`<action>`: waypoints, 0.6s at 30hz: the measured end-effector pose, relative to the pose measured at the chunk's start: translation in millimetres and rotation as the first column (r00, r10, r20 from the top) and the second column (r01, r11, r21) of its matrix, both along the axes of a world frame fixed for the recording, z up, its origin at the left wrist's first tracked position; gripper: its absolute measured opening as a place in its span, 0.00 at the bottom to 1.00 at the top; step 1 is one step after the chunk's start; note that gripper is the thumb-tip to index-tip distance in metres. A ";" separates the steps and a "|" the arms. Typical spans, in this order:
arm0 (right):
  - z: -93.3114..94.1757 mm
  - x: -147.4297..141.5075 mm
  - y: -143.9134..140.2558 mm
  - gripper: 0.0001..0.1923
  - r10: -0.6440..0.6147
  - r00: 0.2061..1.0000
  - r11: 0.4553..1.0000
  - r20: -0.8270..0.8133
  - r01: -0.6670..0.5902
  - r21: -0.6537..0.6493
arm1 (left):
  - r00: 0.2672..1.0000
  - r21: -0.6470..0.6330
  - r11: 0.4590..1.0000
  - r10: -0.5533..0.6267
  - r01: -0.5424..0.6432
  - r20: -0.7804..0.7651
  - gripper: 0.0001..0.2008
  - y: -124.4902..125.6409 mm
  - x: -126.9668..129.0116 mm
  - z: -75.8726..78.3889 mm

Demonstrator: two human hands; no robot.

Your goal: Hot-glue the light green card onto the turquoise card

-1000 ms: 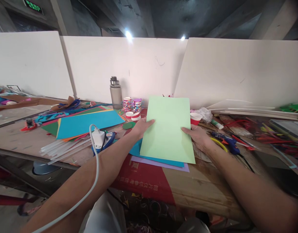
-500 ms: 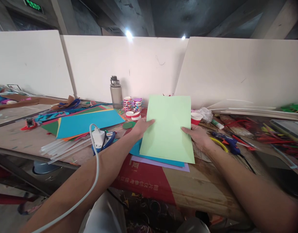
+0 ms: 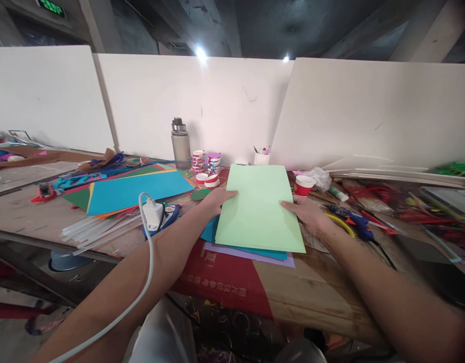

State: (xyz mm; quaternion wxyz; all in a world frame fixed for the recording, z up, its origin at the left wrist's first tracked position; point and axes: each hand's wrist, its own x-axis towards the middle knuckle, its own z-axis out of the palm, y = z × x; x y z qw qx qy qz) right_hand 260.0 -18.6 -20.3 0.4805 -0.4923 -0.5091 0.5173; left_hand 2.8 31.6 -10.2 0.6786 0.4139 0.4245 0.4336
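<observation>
Between my hands is a light green sheet of paper [image 3: 260, 212], its far edge lower than before and its near edge over other sheets. My left hand [image 3: 219, 198] grips its left edge, thumb on top and fingers underneath. My right hand [image 3: 303, 209] pinches the right edge in the same manner. Beneath the green paper, a blue sheet [image 3: 208, 233] and a lilac sheet [image 3: 289, 261] stick out. These lie on a red and brown cardboard piece [image 3: 232, 282] at the table's front edge. How many green sheets I hold, I cannot tell.
Left of me lie coloured sheets [image 3: 137, 190], clear glue sticks [image 3: 98, 233] and a power strip [image 3: 172, 216] with a white charger. A bottle [image 3: 181, 146] stands at the back. Rightward are a red paper cup [image 3: 304, 185], a blue glue gun [image 3: 359, 227] and a dark flat device [image 3: 429, 267].
The far end of the green paper has come down toward the table, uncovering a white cup of pens behind it and more of the red cup. Both hands keep their hold.
</observation>
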 end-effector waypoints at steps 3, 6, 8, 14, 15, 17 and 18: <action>-1.8 1.4 0.8 0.18 0.045 0.998 0.999 0.035 -0.045 -0.018 | 0.999 -0.076 0.997 -0.022 0.020 -0.028 0.16 1.5 -3.1 1.0; -2.2 1.4 0.7 0.17 0.079 0.996 0.996 0.031 -0.078 -0.033 | 0.999 -0.032 0.999 0.016 -0.018 -0.050 0.19 2.0 -2.6 1.4; -1.4 0.4 0.3 0.17 0.074 0.997 0.997 0.031 -0.073 -0.020 | 0.997 0.011 0.999 0.039 -0.038 -0.065 0.20 0.8 -1.0 2.4; -0.6 -1.7 0.8 0.16 -0.006 1.000 1.000 0.013 0.007 -0.015 | 0.992 0.144 0.986 0.099 -0.087 -0.081 0.14 -6.0 2.8 8.5; -1.1 -1.4 1.2 0.16 -0.008 1.000 1.000 0.007 0.008 -0.009 | 0.992 0.161 0.983 0.105 -0.092 -0.070 0.13 -6.6 2.9 8.9; -2.0 -0.7 2.0 0.18 -0.010 1.000 1.000 -0.004 0.010 0.013 | 0.993 0.179 0.979 0.108 -0.098 -0.050 0.13 -7.1 2.7 8.9; -2.4 -0.3 2.3 0.18 -0.012 1.000 1.000 -0.005 0.012 0.023 | 0.993 0.181 0.979 0.105 -0.095 -0.045 0.13 -7.1 2.5 8.7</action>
